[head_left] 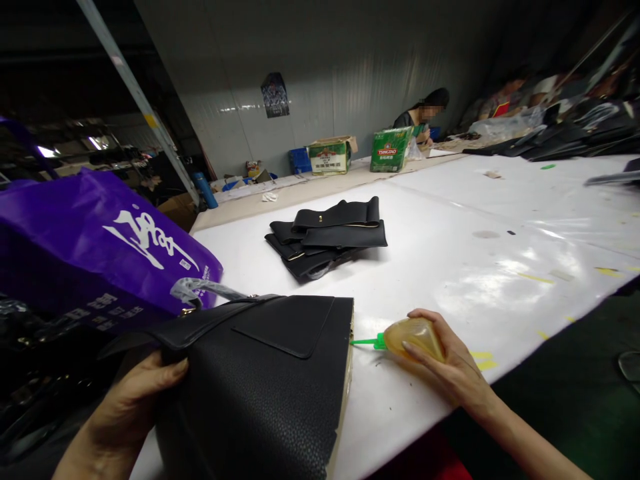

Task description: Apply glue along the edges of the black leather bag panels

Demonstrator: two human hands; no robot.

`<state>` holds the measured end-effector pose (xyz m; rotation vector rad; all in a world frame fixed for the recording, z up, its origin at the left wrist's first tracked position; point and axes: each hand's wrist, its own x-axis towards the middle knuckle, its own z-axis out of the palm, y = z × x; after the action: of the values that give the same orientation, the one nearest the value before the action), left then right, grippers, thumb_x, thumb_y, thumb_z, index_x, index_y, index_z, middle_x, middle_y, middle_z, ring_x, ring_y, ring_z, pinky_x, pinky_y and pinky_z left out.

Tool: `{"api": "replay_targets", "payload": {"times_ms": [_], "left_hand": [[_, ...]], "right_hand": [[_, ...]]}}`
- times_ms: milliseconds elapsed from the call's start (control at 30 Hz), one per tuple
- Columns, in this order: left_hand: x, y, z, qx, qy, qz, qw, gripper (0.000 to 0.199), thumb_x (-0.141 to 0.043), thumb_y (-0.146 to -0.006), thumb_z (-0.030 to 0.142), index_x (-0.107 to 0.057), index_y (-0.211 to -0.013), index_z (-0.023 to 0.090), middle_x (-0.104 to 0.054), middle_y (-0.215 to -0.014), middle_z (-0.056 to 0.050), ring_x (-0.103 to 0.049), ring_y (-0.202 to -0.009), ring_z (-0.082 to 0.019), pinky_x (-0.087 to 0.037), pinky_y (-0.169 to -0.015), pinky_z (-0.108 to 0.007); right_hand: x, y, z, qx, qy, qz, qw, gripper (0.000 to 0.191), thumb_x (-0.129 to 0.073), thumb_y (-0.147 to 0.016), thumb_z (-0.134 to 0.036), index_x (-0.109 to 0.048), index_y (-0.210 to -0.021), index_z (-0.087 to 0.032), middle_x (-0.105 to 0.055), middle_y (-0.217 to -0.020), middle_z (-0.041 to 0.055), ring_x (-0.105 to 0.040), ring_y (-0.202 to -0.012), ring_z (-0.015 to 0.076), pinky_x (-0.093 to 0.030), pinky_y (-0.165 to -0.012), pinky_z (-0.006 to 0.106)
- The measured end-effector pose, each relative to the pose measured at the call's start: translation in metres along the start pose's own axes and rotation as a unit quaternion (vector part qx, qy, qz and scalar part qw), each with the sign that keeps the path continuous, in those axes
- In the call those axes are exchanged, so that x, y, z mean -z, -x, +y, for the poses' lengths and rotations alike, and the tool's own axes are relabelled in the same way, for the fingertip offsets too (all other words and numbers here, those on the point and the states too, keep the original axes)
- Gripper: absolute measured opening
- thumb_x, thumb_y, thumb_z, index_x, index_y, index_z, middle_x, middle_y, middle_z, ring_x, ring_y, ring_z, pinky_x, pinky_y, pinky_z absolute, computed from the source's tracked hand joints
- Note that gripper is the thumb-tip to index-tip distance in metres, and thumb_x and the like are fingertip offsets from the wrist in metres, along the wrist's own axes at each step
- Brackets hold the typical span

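A black leather handbag (pixel 260 373) lies on its side at the front of the table, its raw pale edge turned to the right. My left hand (pixel 135 393) grips it from the left, thumb on top and the other fingers hidden underneath. In my right hand (pixel 445 360) is a squeeze glue bottle (pixel 413 339) with yellowish contents and a thin green nozzle. The nozzle tip meets the bag's raw edge or sits right beside it. A wrapped handle (pixel 200 288) stands out at the bag's far side. Beyond the bag, black leather strips (pixel 330 233) are stacked on the table.
A purple bag (pixel 90 233) stands to the left. Along the back are a blue bottle (pixel 204 190), an open carton (pixel 327 159) and a green box (pixel 390 150). Co-workers sit at the far right near a heap of black pieces (pixel 575 137). The white tabletop (pixel 450 260) has yellow scraps.
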<state>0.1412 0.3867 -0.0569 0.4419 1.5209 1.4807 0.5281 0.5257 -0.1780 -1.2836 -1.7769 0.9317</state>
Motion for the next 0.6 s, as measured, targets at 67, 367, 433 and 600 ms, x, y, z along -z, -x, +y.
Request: {"api": "replay_targets", "payload": {"times_ms": [67, 367, 433, 600], "left_hand": [[0.001, 0.000, 0.000, 0.007, 0.005, -0.002, 1.000, 0.041, -0.088, -0.047, 0.024, -0.079, -0.087, 0.025, -0.077, -0.099, -0.006, -0.068, -0.101, -0.034, -0.058, -0.083, -0.032], [0.002, -0.006, -0.002, 0.008, 0.004, -0.016, 1.000, 0.037, -0.087, -0.050, 0.023, -0.079, -0.085, 0.028, -0.079, -0.085, -0.003, -0.070, -0.093, -0.033, -0.059, -0.080, -0.036], [0.000, -0.005, -0.002, 0.005, -0.004, -0.014, 1.000, 0.039, -0.088, -0.049, 0.025, -0.079, -0.087, 0.025, -0.079, -0.087, -0.005, -0.070, -0.094, -0.034, -0.060, -0.078, -0.036], [-0.006, -0.002, 0.001, -0.029, -0.020, -0.001, 0.999, 0.045, -0.088, -0.046, 0.027, -0.079, -0.090, 0.020, -0.077, -0.097, -0.008, -0.067, -0.101, -0.036, -0.060, -0.077, -0.034]], "right_hand": [[-0.001, 0.004, 0.002, -0.006, -0.011, -0.013, 1.000, 0.047, -0.060, -0.083, -0.053, -0.045, -0.119, -0.026, -0.056, -0.112, 0.0033, -0.058, -0.095, 0.0237, -0.047, -0.082, 0.031], [-0.004, 0.001, -0.001, -0.009, -0.038, 0.016, 0.999, 0.046, -0.061, -0.083, -0.053, -0.046, -0.117, -0.026, -0.056, -0.106, 0.0017, -0.059, -0.086, 0.0210, -0.047, -0.078, 0.030], [-0.005, -0.004, 0.001, 0.000, -0.036, 0.028, 0.999, 0.046, -0.061, -0.083, -0.052, -0.046, -0.118, -0.026, -0.055, -0.109, 0.0025, -0.058, -0.088, 0.0214, -0.047, -0.079, 0.032], [-0.007, 0.003, 0.001, -0.020, -0.046, -0.007, 0.999, 0.049, -0.061, -0.083, -0.053, -0.043, -0.119, -0.026, -0.056, -0.102, 0.0023, -0.059, -0.082, 0.0212, -0.047, -0.075, 0.032]]}}
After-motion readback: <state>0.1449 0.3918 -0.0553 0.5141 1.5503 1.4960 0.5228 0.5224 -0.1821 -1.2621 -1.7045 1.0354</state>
